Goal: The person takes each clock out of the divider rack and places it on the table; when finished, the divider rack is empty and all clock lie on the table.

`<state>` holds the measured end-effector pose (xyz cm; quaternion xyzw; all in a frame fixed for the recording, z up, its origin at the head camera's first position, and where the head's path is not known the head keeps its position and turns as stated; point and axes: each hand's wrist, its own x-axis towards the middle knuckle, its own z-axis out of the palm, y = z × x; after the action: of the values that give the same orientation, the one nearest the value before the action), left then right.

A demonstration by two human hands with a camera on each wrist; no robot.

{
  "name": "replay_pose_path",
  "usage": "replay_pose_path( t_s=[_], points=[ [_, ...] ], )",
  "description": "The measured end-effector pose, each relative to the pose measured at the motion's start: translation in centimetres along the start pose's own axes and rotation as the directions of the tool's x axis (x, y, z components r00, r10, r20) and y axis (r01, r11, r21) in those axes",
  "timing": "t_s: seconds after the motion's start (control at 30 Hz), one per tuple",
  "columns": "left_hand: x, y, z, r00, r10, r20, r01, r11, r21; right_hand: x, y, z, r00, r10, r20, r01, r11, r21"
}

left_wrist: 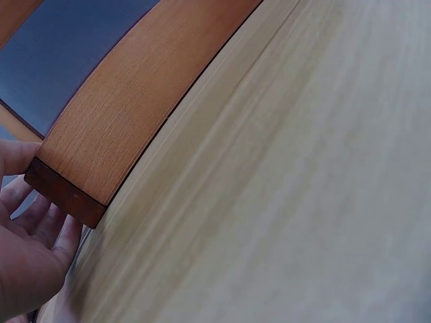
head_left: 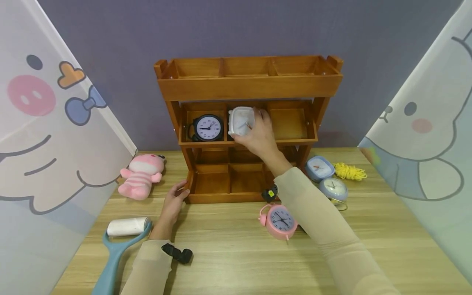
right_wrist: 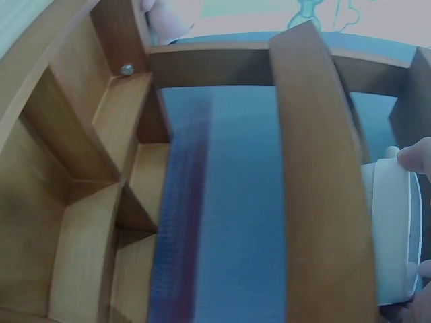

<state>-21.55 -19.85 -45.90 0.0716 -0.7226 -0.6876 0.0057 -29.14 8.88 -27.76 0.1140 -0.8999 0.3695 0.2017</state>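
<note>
A brown wooden shelf rack (head_left: 250, 88) with divided tiers stands at the back of the table. My right hand (head_left: 259, 133) grips a white alarm clock (head_left: 241, 121) by its sides, at the middle compartment of the middle tier. In the right wrist view the clock (right_wrist: 392, 229) shows edge-on behind the tier's front board. To its left, a black alarm clock (head_left: 208, 128) sits in the neighbouring compartment. My left hand (head_left: 173, 207) holds the rack's lower left end. Seen from the left wrist, thumb and fingers wrap the end of a wooden board (left_wrist: 128, 114).
Right of the rack lie a blue clock (head_left: 319, 167), a grey-blue clock (head_left: 333, 187) and yellow cord (head_left: 349, 171). A pink alarm clock (head_left: 282, 221) lies in front, beside the right sleeve. At left are a pink plush toy (head_left: 141, 176) and a lint roller (head_left: 127, 226).
</note>
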Motion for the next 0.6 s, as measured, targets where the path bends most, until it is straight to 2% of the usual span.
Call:
replay_pose_path(
  t_s=[0.3, 0.6],
  points=[
    [0.2, -0.2, -0.1, 1.0, 0.0, -0.015, 0.0, 1.0, 0.004, -1.3, -0.7, -1.5, 0.999, -0.039, -0.022, 0.04, 0.999, 0.009],
    [0.2, 0.0, 0.0, 1.0, 0.005, -0.006, -0.005, 1.0, 0.009, -4.9, -0.1, -3.0, 0.991, -0.136, 0.005, 0.136, 0.99, 0.037]
  ],
)
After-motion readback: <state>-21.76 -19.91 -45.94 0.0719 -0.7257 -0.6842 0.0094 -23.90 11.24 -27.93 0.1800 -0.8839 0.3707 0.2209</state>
